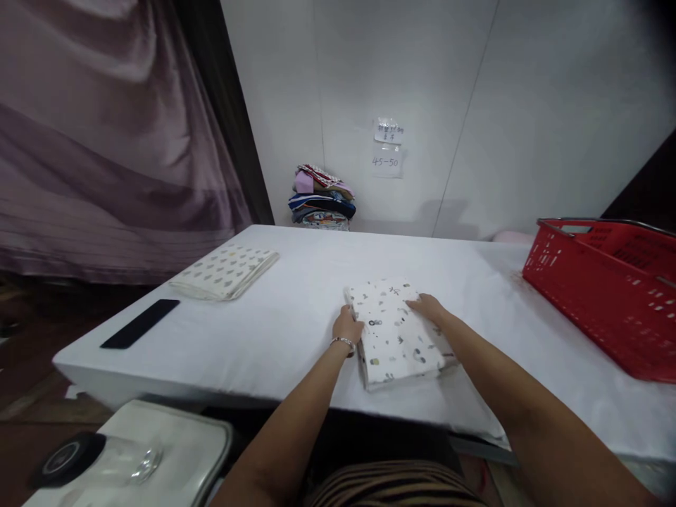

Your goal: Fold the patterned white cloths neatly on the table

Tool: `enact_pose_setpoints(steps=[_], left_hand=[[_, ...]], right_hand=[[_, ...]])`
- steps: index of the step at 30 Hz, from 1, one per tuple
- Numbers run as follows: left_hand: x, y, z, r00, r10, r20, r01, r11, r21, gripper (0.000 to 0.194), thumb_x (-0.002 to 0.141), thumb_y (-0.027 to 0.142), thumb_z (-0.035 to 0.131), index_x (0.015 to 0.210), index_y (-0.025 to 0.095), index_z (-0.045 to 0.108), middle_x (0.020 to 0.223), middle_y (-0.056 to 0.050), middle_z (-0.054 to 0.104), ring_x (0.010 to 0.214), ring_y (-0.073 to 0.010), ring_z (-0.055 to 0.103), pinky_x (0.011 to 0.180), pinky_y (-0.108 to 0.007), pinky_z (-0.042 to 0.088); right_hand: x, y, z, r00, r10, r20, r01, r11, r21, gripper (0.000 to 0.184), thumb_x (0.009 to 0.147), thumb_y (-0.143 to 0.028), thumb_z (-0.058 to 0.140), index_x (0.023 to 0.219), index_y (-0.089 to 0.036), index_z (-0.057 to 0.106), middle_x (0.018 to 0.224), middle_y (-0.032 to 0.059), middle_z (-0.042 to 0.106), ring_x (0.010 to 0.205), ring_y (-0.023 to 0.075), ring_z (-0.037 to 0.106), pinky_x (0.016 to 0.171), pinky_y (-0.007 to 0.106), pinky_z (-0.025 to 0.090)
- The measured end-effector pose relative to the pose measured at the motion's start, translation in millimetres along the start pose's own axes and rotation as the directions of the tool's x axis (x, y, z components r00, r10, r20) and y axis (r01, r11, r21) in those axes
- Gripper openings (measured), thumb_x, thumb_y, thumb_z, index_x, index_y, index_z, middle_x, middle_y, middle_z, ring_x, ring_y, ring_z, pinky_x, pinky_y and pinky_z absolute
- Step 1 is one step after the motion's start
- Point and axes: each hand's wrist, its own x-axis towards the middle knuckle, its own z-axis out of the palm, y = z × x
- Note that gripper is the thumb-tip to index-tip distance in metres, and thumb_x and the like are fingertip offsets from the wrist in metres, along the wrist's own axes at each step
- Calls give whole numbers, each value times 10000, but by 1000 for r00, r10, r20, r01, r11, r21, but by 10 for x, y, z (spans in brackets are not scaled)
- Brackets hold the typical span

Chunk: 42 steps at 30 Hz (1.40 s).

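A folded white cloth with small printed figures (391, 341) lies on the white-covered table (296, 331) in front of me. My left hand (347, 327), a bracelet at its wrist, holds the cloth's left edge, thumb on top and the other fingers partly hidden. On the opposite side my right hand (427, 308) grips the upper right edge, with some fingers out of sight. Farther left on the table is another folded cloth (227, 271), cream with grey heart-like shapes.
A flat black rectangular object (140, 324) lies near the table's left edge. At right stands a red plastic basket (596, 303). Stacked folded fabrics (322, 204) rise behind the far edge by the wall. A clear jar with a black lid (113, 461) is at lower left.
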Motion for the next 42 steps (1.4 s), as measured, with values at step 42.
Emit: enact_pose_setpoints(steps=[42], left_hand=[[-717,-503,48,877,480,-13,-473,859,-196,168,728,69,551,811,197,621,863,-5,591,778,-113,563,761,-253,475]], right_hand=[[-1583,-423,709,652,-758,-26,723,631,-282,319,873,-240,497,1180,-193,567,1100,121,595,1008,267,521,845,421,426]])
